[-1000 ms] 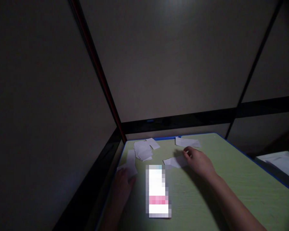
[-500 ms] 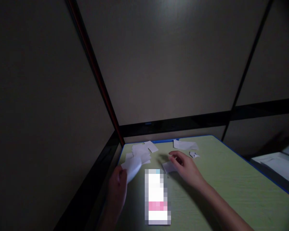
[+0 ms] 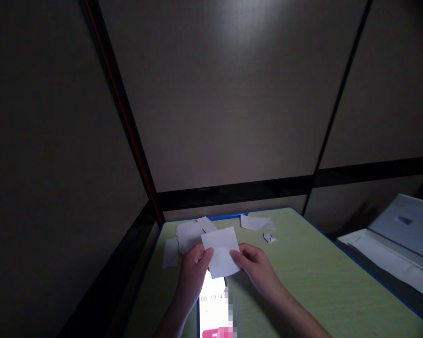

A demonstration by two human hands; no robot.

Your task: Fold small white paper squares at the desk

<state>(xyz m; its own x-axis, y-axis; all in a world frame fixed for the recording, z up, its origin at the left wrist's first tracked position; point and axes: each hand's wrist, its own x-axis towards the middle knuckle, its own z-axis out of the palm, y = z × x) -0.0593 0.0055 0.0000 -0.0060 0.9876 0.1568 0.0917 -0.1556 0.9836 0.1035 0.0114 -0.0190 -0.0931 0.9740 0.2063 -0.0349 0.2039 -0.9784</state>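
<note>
A white square sheet of paper (image 3: 221, 251) is held up above the green table (image 3: 320, 286). My left hand (image 3: 193, 274) pinches its left edge and my right hand (image 3: 255, 265) pinches its right edge. Below the sheet a phone (image 3: 213, 305) with a lit screen lies flat between my forearms. A loose pile of white paper pieces (image 3: 188, 233) sits just behind my left hand.
More white paper (image 3: 256, 223) and a small folded scrap (image 3: 270, 238) lie near the table's far edge. One piece (image 3: 170, 252) rests by the left edge. Dark-framed wall panels close in behind and to the left. A white box-like object (image 3: 398, 249) stands at the right.
My left hand lifted a paper sheet from the left side of the table. My right hand left the piece it touched and came in to grip the same sheet. The view shifted.
</note>
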